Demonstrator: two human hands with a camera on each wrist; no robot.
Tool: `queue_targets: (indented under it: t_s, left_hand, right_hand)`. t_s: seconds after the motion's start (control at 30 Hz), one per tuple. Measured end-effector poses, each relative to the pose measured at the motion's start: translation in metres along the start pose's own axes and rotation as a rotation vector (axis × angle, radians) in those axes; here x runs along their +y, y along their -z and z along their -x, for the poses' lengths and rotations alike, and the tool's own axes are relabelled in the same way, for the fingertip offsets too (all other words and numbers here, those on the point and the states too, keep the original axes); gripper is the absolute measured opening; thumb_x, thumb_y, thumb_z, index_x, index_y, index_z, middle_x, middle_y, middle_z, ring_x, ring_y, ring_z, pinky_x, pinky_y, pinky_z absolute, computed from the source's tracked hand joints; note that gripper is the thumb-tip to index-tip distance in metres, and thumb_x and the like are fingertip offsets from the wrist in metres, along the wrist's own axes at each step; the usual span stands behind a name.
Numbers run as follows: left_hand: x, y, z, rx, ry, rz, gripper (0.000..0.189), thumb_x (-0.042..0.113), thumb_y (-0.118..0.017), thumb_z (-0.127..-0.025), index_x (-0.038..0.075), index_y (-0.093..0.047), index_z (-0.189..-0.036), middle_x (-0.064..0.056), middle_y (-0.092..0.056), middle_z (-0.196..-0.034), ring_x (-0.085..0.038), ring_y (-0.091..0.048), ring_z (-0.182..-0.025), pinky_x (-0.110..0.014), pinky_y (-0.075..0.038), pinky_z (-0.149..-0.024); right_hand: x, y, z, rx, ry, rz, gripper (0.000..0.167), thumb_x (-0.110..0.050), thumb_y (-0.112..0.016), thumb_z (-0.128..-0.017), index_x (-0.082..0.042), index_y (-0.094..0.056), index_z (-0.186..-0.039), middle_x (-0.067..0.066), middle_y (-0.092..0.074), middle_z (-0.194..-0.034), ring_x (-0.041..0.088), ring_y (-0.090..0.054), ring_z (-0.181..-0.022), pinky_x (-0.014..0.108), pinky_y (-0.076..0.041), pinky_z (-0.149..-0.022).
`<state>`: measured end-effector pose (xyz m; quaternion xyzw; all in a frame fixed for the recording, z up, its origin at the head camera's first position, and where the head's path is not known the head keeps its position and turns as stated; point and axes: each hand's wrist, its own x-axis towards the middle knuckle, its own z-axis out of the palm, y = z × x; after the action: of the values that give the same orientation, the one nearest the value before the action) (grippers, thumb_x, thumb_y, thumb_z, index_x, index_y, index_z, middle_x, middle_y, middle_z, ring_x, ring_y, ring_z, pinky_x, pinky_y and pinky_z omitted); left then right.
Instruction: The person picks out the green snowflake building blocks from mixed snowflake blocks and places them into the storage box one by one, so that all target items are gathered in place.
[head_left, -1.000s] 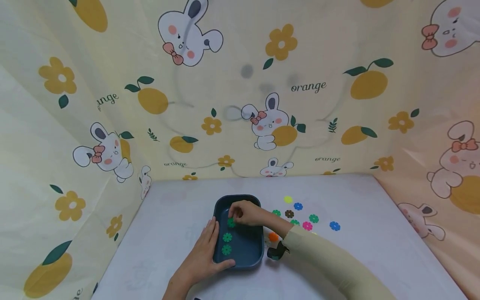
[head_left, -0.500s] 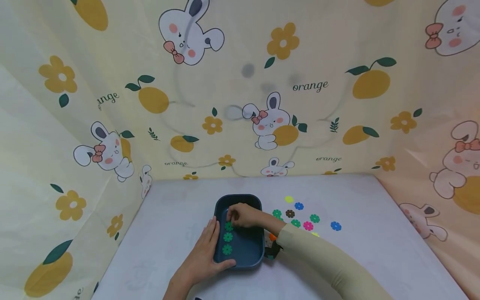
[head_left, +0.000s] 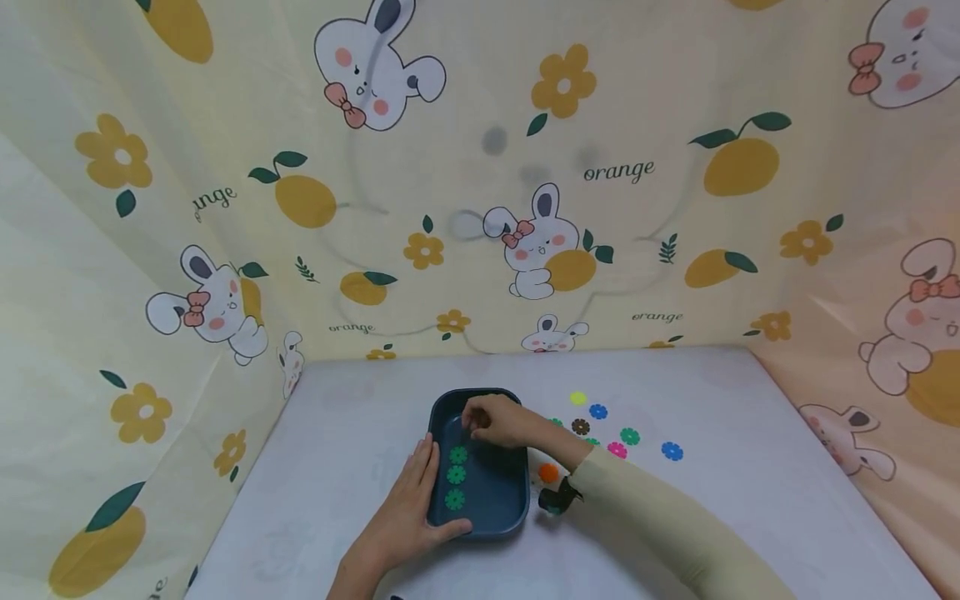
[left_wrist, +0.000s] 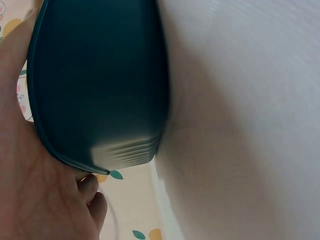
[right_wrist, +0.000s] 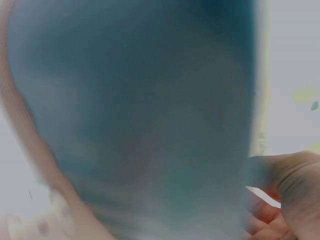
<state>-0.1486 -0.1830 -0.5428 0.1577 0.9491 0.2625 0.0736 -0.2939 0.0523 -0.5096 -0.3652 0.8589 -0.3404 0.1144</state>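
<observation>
- Green flower discs (head_left: 457,474), three of them, lie in a column along the left side of the dark blue tray (head_left: 493,492) in the head view, the two farther ones close together.
- At the tray's near left corner, the left hand (head_left: 408,496) lies with fingers extended along the side and thumb against the near rim.
- Over the far part of the tray, the right hand (head_left: 497,419) has its fingers bent inward; whether they hold anything cannot be told.
- Right of the tray on the bench (head_left: 360,442) lie a yellow disc (head_left: 577,398), a brown disc (head_left: 581,427), a pink disc (head_left: 617,450), an orange disc (head_left: 549,472), two blue discs (head_left: 672,451) and more green ones.
- Across this group runs the right forearm in its beige sleeve (head_left: 667,517), partly covering some pieces.
- From the left wrist, the tray's outer wall fills the middle, the left hand against its rim.
- From the right wrist, a blurred blue-green surface dominates; thumb and bent fingers show lower right, tips unclear.
</observation>
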Motion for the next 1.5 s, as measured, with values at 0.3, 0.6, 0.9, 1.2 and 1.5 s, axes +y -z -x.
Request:
queue_targets:
  t_s: [0.3, 0.6, 0.9, 1.2, 1.5]
  left_hand:
    - [0.001, 0.001, 0.001, 0.02, 0.017, -0.015, 0.129, 0.078, -0.073, -0.086, 0.008, -0.009, -0.173, -0.005, 0.004, -0.182, -0.029, 0.0, -0.167, -0.06, -0.022, -0.13]
    - [0.005, 0.002, 0.003, 0.017, 0.021, -0.021, 0.129, 0.078, -0.073, -0.086, 0.007, -0.009, -0.173, -0.008, 0.003, -0.182, -0.032, -0.001, -0.167, -0.061, -0.022, -0.13]
    - [0.005, 0.002, 0.002, 0.021, 0.016, -0.03, 0.128, 0.076, -0.074, -0.087, 0.006, -0.008, -0.173, -0.008, 0.004, -0.182, -0.032, -0.001, -0.167, -0.061, -0.022, -0.13]
    - [0.004, 0.0, 0.003, 0.021, 0.011, -0.022, 0.128, 0.076, -0.074, -0.087, 0.006, -0.009, -0.173, -0.008, 0.003, -0.182, -0.032, -0.001, -0.167, -0.061, -0.023, -0.129]
    - [0.006, 0.001, 0.002, 0.017, 0.008, -0.035, 0.128, 0.076, -0.073, -0.088, 0.006, -0.009, -0.173, -0.008, 0.003, -0.182, -0.032, -0.001, -0.167, -0.06, -0.022, -0.13]
  right_hand:
    - [0.005, 0.053, 0.037, 0.097, -0.002, -0.064, 0.013, -0.007, -0.075, -0.101, -0.011, -0.071, -0.113, -0.003, -0.069, -0.098, 0.013, -0.064, -0.088, 0.029, -0.06, -0.084]
    - [0.03, 0.068, 0.076, 0.159, -0.14, -0.059, 0.015, -0.013, -0.077, -0.1, -0.009, -0.072, -0.114, -0.002, -0.066, -0.095, 0.017, -0.061, -0.087, 0.027, -0.057, -0.077]
    - [0.068, 0.047, 0.103, 0.186, -0.347, -0.076, 0.018, -0.013, -0.083, -0.096, -0.008, -0.071, -0.108, 0.0, -0.062, -0.088, 0.018, -0.057, -0.081, 0.028, -0.05, -0.065]
    - [0.083, 0.027, 0.109, 0.194, -0.506, 0.037, 0.035, -0.031, -0.095, -0.084, -0.014, -0.068, -0.099, 0.002, -0.059, -0.084, 0.019, -0.055, -0.079, 0.033, -0.047, -0.068]
    - [0.077, 0.021, 0.11, 0.224, -0.505, 0.105, 0.036, -0.029, -0.094, -0.085, -0.014, -0.063, -0.096, 0.002, -0.057, -0.086, 0.019, -0.054, -0.08, 0.035, -0.046, -0.07]
